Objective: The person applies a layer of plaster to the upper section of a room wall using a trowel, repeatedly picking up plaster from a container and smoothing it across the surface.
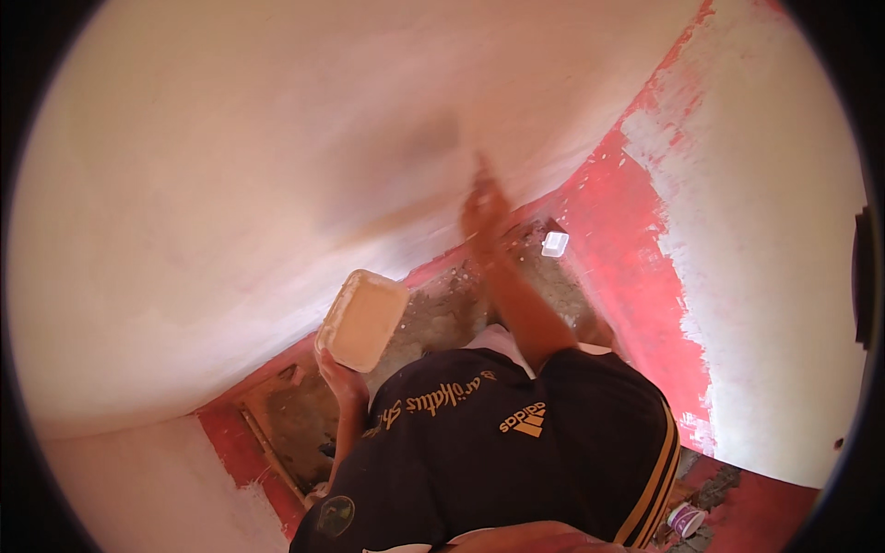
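While the right hand (486, 207), blurred at frame centre, presses against the pale plastered wall (230, 157), its finger state cannot be told. Lower left of centre, the left hand (337, 370) grips a cream rectangular slab (363, 319) from below, just before the wall's red base band (613, 217).

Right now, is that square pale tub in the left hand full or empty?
Full: the square pale tub shows cream paste level with its rim.
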Tool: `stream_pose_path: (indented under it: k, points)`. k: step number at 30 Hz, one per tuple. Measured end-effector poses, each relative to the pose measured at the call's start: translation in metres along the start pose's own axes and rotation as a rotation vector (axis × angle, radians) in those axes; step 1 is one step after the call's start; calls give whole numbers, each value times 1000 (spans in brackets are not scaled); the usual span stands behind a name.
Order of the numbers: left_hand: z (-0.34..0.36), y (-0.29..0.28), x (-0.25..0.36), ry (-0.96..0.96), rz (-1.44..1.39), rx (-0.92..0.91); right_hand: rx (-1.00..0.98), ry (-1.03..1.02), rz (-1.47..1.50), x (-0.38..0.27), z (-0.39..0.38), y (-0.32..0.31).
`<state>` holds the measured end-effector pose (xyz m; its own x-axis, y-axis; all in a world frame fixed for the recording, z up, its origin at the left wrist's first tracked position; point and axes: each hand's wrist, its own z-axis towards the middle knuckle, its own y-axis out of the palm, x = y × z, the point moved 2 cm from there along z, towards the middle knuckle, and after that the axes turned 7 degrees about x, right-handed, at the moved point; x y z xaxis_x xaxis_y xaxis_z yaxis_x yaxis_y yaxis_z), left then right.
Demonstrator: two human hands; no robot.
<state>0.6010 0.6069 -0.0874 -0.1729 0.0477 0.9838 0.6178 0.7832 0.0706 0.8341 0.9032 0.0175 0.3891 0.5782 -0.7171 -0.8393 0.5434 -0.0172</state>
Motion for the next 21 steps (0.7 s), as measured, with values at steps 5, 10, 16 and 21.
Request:
stream_pose_path:
  k: [5, 10, 16, 21]
  points:
    - [5, 7, 3, 18, -69, 21, 424, -140, -234, 57, 151, -63]
    - [-1, 12, 5, -27, -136, 3, 256, -301, -272, 33, 68, 18]
    - [-5, 2, -11, -30, -153, 3, -295, 15, 25, 13, -48, 3]
    - [-25, -6, 5, -73, -228, 34, 268, 121, -235, 83, 149, -80]
